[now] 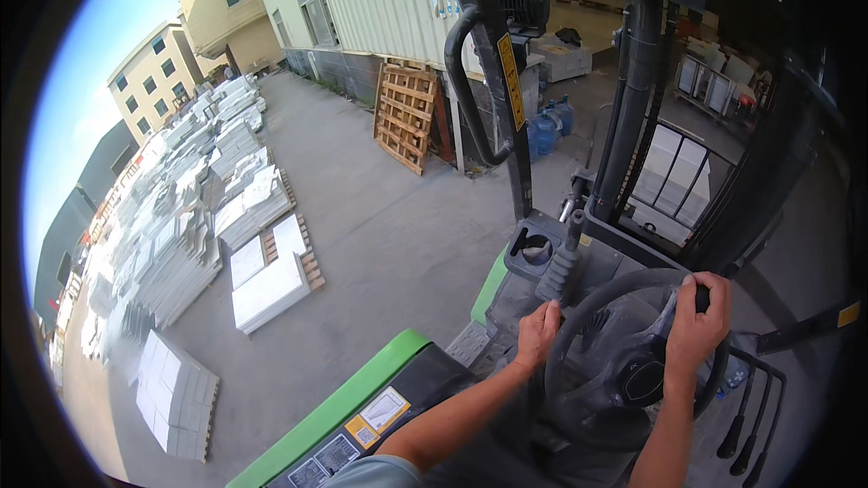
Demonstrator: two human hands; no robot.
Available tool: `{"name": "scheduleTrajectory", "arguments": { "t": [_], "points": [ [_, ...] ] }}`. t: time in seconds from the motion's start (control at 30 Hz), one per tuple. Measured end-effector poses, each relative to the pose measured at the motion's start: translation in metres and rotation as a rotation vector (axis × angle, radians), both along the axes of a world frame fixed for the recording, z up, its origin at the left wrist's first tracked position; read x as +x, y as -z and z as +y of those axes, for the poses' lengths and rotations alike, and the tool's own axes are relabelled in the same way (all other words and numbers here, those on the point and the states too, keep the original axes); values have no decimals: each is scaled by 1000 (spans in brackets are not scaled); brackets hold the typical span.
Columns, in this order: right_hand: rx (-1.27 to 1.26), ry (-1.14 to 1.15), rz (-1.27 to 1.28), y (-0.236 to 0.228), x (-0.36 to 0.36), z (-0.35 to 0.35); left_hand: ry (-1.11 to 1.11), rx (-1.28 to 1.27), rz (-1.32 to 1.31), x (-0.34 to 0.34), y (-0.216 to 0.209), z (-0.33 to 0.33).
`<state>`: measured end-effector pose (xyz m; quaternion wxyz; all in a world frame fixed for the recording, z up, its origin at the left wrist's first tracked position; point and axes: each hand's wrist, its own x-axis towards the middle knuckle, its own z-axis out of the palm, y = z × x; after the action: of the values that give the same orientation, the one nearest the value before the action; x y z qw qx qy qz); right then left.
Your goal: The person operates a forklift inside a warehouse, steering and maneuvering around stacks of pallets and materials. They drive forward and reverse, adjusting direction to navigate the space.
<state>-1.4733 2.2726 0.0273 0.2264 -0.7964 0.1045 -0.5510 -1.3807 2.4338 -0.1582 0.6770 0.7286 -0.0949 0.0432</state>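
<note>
I am seated at the controls of a forklift. My right hand (700, 325) is closed around the black knob (702, 298) on the upper right of the steering wheel (615, 286). At the wheel's left rim, my left hand (539, 334) is closed, its thumb uppermost and most of its fingers hidden. Just ahead of that hand stands a lever with a ribbed grey boot (557, 273). Right of the wheel are several black-knobbed control levers (745, 454). Beyond the dash rises the dark mast (640, 63), with a barred load backrest (684, 183).
White slabs (269, 293) lie stacked on pallets along the left. A wooden pallet (404, 116) leans against the building wall. Blue water bottles (546, 131) stand by the doorway. Inside, a loaded cart (707, 86) is right of the mast. Grey paving (380, 235) runs alongside the green bodywork (334, 407).
</note>
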Motion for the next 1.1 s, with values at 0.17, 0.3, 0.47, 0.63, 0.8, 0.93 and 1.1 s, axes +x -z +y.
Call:
{"name": "scheduleTrajectory", "arguments": {
  "t": [0.17, 0.3, 0.47, 0.63, 0.8, 0.93, 1.1],
  "points": [
    [5, 145, 47, 15, -101, 53, 117, 44, -1, -53, 11, 60],
    [67, 250, 67, 27, -168, 95, 85, 5, -49, -96, 17, 104],
    [178, 213, 1, 16, -220, 109, 66, -77, 84, -104, 0, 126],
    [173, 246, 99, 68, -288, 118, 57, 27, -73, -112, -24, 99],
    [175, 170, 72, 95, -290, 169, 41, 54, -232, -114, -19, 75],
    [163, 134, 96, 87, -272, 194, 61, 59, -200, -109, -11, 69],
    [110, -9, 63, 77, -260, 186, 104, 102, -286, -98, 13, 69]
  ]
}}
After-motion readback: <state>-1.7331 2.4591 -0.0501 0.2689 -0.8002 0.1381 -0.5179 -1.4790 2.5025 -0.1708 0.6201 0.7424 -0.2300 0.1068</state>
